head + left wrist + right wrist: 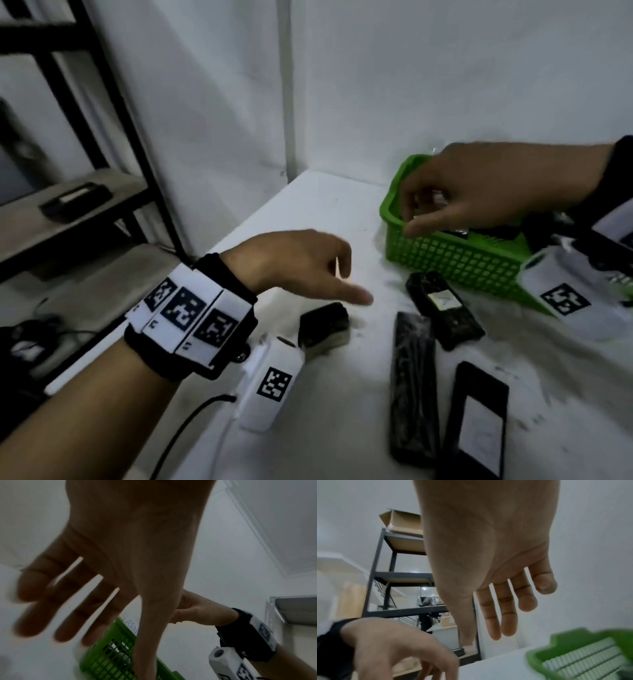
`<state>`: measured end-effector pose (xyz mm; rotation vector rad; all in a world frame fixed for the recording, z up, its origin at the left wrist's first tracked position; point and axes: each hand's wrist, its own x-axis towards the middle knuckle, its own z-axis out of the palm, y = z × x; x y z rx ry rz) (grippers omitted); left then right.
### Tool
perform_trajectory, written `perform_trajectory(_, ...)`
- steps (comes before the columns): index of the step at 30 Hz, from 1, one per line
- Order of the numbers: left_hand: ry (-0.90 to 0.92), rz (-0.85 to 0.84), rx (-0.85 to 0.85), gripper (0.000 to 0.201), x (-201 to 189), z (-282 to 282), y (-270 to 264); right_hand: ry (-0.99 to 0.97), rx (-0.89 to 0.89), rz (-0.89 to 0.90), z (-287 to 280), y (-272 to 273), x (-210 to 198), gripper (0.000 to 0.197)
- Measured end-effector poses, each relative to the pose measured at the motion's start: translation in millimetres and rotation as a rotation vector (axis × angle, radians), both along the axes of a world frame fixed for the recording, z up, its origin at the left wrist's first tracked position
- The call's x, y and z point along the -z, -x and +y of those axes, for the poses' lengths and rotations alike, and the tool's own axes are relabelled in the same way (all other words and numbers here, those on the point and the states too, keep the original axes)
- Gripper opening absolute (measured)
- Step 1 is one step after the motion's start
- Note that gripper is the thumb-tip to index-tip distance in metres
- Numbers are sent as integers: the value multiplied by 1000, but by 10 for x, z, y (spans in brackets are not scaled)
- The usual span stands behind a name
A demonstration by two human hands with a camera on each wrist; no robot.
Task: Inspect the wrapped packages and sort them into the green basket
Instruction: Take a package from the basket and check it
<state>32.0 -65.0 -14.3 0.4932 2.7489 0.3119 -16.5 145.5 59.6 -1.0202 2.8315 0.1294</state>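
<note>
The green basket (445,255) stands at the back right of the white table (325,212), with a dark wrapped package (486,236) lying inside. My right hand (421,212) hovers over the basket's left end, fingers loosely hanging and holding nothing; the right wrist view shows the right hand (496,615) with straight fingers above the basket (573,660). My left hand (342,287) hangs relaxed and empty above a small black package (323,327); the left hand (85,601) is spread open. Three more black wrapped packages (443,308) (412,387) (479,421) lie in front of the basket.
A black metal shelf rack (113,120) stands left of the table, with a cardboard box (402,523) on its top shelf. White walls close the corner behind the basket. A black cable (185,431) runs off the table's near left edge.
</note>
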Motion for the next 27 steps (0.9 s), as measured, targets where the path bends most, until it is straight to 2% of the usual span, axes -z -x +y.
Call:
perform_trajectory(2,128,-114,-10,55,77,7,-169,8,-34,-65,-108,-197,135,30)
perform_trajectory(3,149,-109,-4,53,127,13,-244,28,-41,-73,-148,-277,209,30)
perform_trajectory(6,6,38,-16,34,222,-19,-319,202,-36,10,-177,-365,317,34)
perform_trajectory(8,-254,110,-46,27,222,-72,-293,373,24,12,-122,-388,321,43)
perform_trajectory(10,-603,157,-99,26,124,-80,-277,545,74,3,36,-430,312,54)
perform_trajectory(13,-1135,69,-122,41,-24,59,-200,869,173,-160,318,-546,337,59)
perform_trajectory(16,-1398,39,-86,33,-97,390,-31,1058,263,-194,508,-652,416,71)
perform_trajectory(18,-1468,31,-89,27,-156,684,113,1221,305,-179,591,-650,472,64)
perform_trajectory(19,-1464,24,-84,26,-176,826,182,1335,332,-159,635,-626,490,55)
perform_trajectory(21,-1380,33,-34,25,-224,1093,328,1536,389,-58,775,-562,478,32)
perform_trajectory(22,-1334,43,-8,27,-238,1191,388,1597,411,-9,848,-537,462,27)
perform_trajectory(24,-1294,46,45,30,-243,1363,498,1645,430,52,994,-515,437,30)
perform_trajectory(27,-1356,-6,118,26,-211,1537,548,1639,434,105,1092,-508,417,40)
